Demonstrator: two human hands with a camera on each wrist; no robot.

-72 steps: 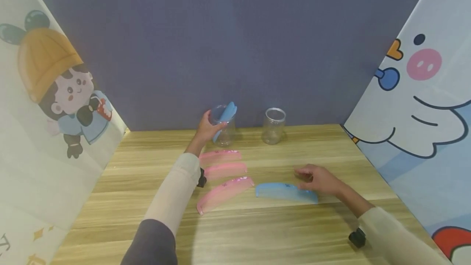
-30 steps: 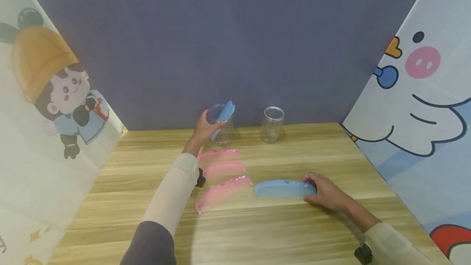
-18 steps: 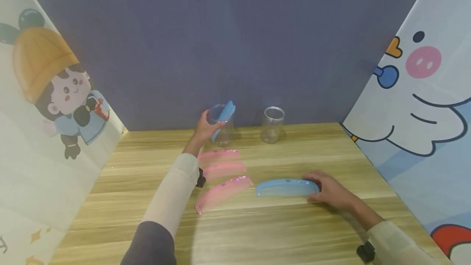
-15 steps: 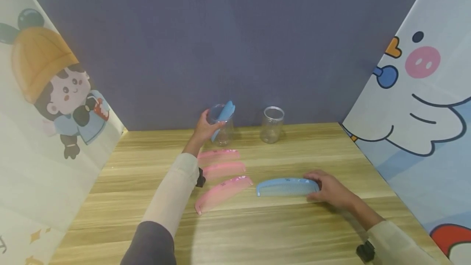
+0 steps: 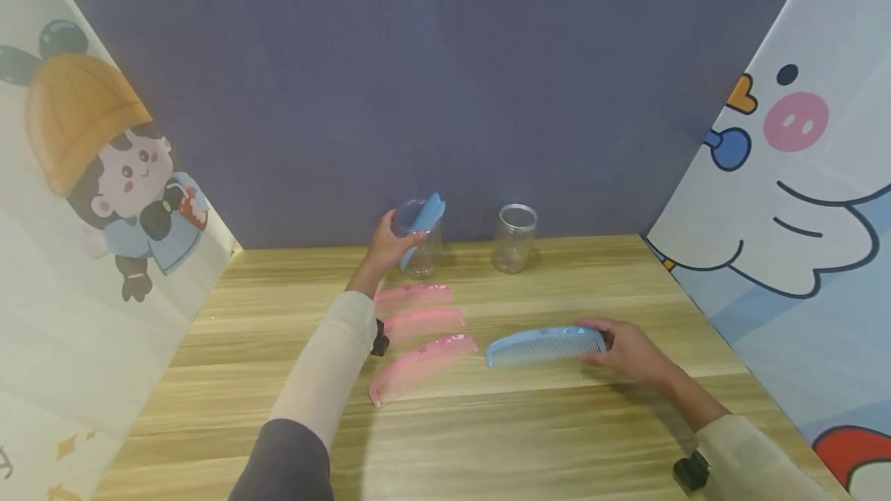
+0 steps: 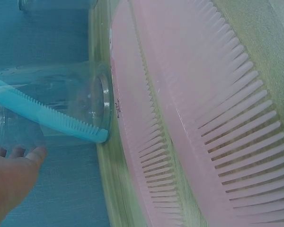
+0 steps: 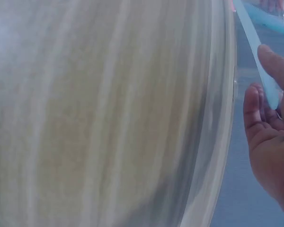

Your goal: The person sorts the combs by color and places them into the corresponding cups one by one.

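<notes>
At the back of the table, my left hand (image 5: 387, 247) grips a clear jar (image 5: 430, 255), thumb across its front. A blue comb (image 5: 428, 213) leans in that jar with its top above the rim; in the left wrist view its toothed edge (image 6: 61, 120) slants down to the base. My right hand (image 5: 629, 352) pinches the right end of another blue comb (image 5: 543, 346), teeth facing down, left end slightly lower. In the right wrist view this comb (image 7: 256, 54) shows edge-on between thumb and fingers. Three pink combs lie on the table, the nearest pink comb (image 5: 421, 366) tilted.
A second clear jar (image 5: 513, 242) with a silvery rim stands right of the first, against the dark back panel (image 5: 445, 83). Printed cartoon panels (image 5: 821, 238) close the sides. My left forearm (image 5: 327, 369) passes beside the pink combs on the wooden table (image 5: 487, 447).
My right hand has taken hold of the blue comb's right end and raised it, so the comb now tilts up to the right. The left hand has stayed on its jar.
</notes>
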